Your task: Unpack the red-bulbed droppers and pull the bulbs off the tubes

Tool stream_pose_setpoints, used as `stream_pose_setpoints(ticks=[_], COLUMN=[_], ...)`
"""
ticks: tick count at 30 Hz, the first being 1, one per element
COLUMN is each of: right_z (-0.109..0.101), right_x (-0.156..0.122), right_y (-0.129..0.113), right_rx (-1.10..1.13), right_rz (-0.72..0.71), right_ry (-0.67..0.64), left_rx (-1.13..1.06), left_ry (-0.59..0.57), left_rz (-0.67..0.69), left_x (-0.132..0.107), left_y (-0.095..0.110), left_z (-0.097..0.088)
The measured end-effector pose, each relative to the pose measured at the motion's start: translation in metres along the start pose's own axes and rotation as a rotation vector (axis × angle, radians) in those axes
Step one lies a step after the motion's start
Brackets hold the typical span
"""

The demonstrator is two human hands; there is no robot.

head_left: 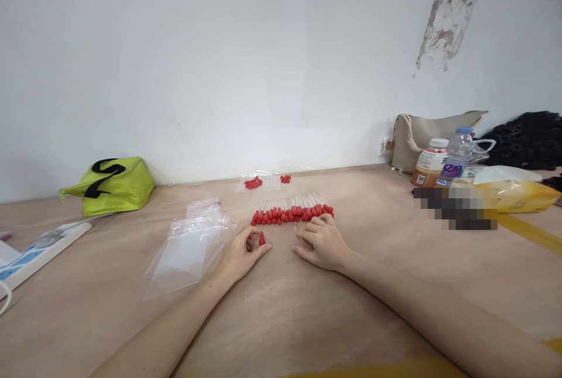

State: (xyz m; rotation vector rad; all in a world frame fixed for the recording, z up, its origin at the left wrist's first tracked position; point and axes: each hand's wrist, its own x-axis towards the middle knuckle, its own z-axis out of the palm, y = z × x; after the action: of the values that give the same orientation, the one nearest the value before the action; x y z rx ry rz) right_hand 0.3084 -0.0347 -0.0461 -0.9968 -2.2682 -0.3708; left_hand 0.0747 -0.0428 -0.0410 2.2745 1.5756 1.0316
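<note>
A row of several small clear droppers with red rubber caps (292, 212) lies on the wooden table (281, 308) just beyond my hands. My left hand (240, 254) rests on the table with its fingers pinched on one red cap (262, 239). My right hand (322, 241) lies beside it, fingers curled round a thin clear tube (302, 237), its fingertips close to the right end of the row. Further back, near the wall, a few more red caps (253, 182) lie on a clear plastic bag.
A stack of clear zip bags (189, 247) lies left of my left hand. A lime green pouch (112, 185) and a white box (39, 249) are at the far left. A beige bag (432, 132), two bottles (443, 162), a yellow packet (518, 193) and black cloth sit at the right.
</note>
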Motion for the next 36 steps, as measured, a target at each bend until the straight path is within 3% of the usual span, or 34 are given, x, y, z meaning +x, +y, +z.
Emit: stream_pose_setpoints(ticks=[9,16,20,28,32,36], right_z=[0.0,-0.002,-0.002,-0.006,-0.005,-0.005], right_x=[0.001,-0.005,-0.008,-0.01,-0.009,-0.009], right_y=[0.001,0.004,0.009,0.014,0.014,0.013], right_rx=[0.057,0.108,0.102,0.107,0.106,0.108], right_rz=[0.024,0.109,0.219,0.291,0.298,0.293], right_ry=[-0.087,0.07,0.151,0.17,0.185,0.183], left_rx=[-0.004,0.09,0.199,0.414,0.435,0.354], left_ry=[-0.034,0.118,0.05,-0.068,-0.111,-0.065], left_rz=[-0.035,0.052,0.217,0.455,0.5,0.481], left_x=[0.0,0.009,0.031,0.075,0.081,0.081], left_y=[-0.003,0.005,0.011,0.018,0.017,0.018], left_z=[0.002,-0.007,-0.011,0.014,0.024,0.029])
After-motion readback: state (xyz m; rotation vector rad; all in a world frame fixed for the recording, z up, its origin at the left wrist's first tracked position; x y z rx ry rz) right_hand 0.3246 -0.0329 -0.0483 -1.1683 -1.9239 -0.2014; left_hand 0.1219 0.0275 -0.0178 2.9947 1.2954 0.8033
